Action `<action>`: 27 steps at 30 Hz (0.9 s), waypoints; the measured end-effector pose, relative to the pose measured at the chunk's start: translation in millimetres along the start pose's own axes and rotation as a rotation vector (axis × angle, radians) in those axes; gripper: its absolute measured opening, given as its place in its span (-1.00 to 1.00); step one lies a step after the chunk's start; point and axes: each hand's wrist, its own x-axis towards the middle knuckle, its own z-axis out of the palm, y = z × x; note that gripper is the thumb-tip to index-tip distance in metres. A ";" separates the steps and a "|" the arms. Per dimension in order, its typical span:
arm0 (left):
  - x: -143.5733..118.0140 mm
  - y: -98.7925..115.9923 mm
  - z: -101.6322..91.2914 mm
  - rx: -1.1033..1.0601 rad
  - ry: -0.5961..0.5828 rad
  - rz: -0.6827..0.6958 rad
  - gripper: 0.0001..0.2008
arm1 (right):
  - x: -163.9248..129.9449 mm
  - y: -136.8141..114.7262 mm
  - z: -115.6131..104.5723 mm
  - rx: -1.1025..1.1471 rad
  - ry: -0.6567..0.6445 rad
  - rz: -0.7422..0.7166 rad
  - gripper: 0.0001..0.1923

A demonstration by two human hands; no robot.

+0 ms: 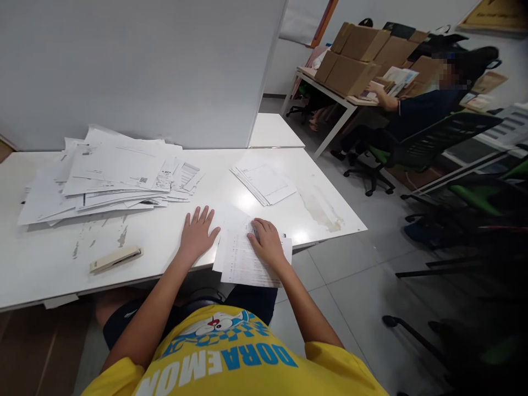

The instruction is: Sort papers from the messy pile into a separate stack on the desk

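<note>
My left hand (197,236) lies flat on the white table with its fingers spread, just left of some printed sheets (243,261). These sheets stick out over the table's front edge. My right hand (267,242) is on top of them, fingers curved together and thumb bent in, gripping the paper. Past my hands sits a small stack of papers (270,181), slightly fanned. A large untidy pile of papers (117,168) takes up the left back of the table. Nearer the front edge on the left is a cream stapler (116,258).
A grey partition (136,66) stands behind the white table (165,236). At the right, a person in dark clothes (424,113) sits at another table stacked with cardboard boxes (355,58). Office chairs (445,137) stand on the tiled floor to the right.
</note>
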 end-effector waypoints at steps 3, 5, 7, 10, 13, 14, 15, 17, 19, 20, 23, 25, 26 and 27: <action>-0.2 0.5 1.1 -0.010 0.016 0.003 -0.29 | 10.8 -15.1 8.7 -0.046 0.057 0.096 -0.51; -1.0 0.3 1.4 -0.010 0.032 0.006 -0.26 | 17.6 -25.2 13.0 -0.081 0.078 0.157 -0.53; -2.4 -0.1 0.8 -0.006 0.031 0.010 -0.24 | 23.4 -33.7 16.3 -0.114 0.088 0.196 -0.56; -5.0 -0.2 -0.5 -0.008 0.008 0.015 -0.25 | 30.8 -42.4 20.5 -0.134 0.109 0.290 -0.63; -7.0 0.4 -0.9 -0.015 0.023 0.013 -0.27 | 36.5 -46.5 24.3 -0.117 0.141 0.387 -0.68; -7.5 0.7 -0.8 -0.017 0.032 0.013 -0.27 | 37.6 -47.1 25.2 -0.110 0.156 0.399 -0.70; -8.0 1.0 -0.6 -0.020 0.039 0.014 -0.27 | 38.2 -47.3 25.8 -0.104 0.176 0.400 -0.72; -8.6 1.5 -0.1 -0.028 0.046 0.018 -0.28 | 38.1 -46.8 25.9 -0.079 0.213 0.385 -0.76; -8.7 1.4 0.7 -0.037 0.049 0.020 -0.28 | 37.0 -45.2 24.6 -0.025 0.225 0.376 -0.77; -8.6 1.0 1.3 -0.042 0.052 0.021 -0.28 | 36.4 -44.0 23.6 0.012 0.221 0.380 -0.77; -8.1 -1.1 3.9 -0.060 0.067 0.030 -0.29 | 36.4 -39.5 20.7 0.149 0.203 0.400 -0.76; -8.2 -2.5 5.9 -0.077 0.081 0.047 -0.31 | 38.2 -36.9 19.6 0.234 0.219 0.408 -0.74; -8.6 -3.0 6.7 -0.088 0.093 0.066 -0.32 | 39.7 -36.1 19.3 0.268 0.239 0.409 -0.73; -9.1 -3.3 7.3 -0.102 0.111 0.094 -0.33 | 41.5 -35.7 19.0 0.296 0.265 0.410 -0.72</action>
